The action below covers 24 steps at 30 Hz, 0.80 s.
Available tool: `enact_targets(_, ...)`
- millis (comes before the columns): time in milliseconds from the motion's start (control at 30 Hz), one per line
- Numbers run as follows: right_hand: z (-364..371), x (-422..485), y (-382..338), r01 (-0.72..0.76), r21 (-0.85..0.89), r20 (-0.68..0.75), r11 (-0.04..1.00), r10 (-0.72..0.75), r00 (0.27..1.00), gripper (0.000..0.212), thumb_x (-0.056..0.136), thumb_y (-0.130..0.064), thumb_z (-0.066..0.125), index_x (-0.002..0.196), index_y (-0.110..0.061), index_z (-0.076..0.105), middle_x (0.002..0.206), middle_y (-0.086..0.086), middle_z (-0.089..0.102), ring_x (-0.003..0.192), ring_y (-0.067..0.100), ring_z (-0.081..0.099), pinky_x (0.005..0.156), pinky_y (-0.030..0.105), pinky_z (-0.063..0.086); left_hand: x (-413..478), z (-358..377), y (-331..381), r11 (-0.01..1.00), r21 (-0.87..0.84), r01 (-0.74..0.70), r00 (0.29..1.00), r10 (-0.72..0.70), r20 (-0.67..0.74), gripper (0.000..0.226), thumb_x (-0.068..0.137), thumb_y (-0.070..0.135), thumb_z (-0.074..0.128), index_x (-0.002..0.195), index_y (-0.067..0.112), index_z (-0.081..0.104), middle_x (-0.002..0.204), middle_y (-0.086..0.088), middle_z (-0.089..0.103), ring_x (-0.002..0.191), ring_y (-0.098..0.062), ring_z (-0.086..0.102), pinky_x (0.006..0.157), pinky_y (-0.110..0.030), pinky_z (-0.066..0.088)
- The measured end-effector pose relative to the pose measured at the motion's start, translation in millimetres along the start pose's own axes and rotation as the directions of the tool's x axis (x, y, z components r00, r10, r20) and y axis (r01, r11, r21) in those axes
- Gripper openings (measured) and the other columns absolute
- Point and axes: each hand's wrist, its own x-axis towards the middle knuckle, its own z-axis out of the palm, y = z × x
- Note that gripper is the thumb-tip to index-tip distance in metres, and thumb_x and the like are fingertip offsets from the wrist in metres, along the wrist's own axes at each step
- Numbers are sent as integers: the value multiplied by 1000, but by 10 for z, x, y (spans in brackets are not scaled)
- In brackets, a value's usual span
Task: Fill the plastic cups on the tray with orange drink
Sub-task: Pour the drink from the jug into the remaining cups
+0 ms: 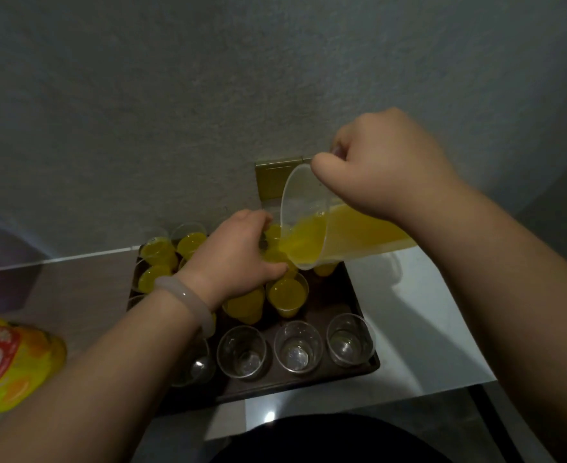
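My right hand (385,165) grips the handle of a clear plastic jug (312,228), tilted left, with orange drink running to its lip. My left hand (238,255) curls round a plastic cup (273,253) right under that lip, mostly hidden by my fingers. The dark tray (359,369) holds several cups filled with orange drink (287,295) at the back and middle. Its front row has empty clear cups (297,347); one of them sits partly under my left forearm.
An orange drink bottle (8,362) with a red label lies at the far left on the brown counter. A white surface (415,329) runs along the tray's right side. A grey wall with a gold-coloured plate (272,177) rises close behind the tray.
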Motion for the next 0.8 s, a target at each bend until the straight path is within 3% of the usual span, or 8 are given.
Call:
enact_targets(500, -55, 8, -32, 55, -60, 43, 997, -53, 998, 39, 82, -36, 47, 51, -15, 40, 49, 2, 39, 48, 17, 37, 48, 26, 19, 18, 62, 60, 1000, 17, -6, 1000, 6, 23, 78, 69, 44, 77, 136, 18, 45, 130, -2, 50, 116, -17, 50, 97, -27, 40)
enact_targets(800, -74, 54, -1, 79, -74, 51, 994, -75, 996, 38, 83, -35, 48, 51, -15, 39, 48, 1, 36, 46, 17, 33, 48, 26, 19, 75, 84, 85, 1000, 5, -16, 1000, 16, 17, 79, 72, 44, 76, 138, 19, 42, 133, 0, 48, 119, -15, 48, 96, -22, 36)
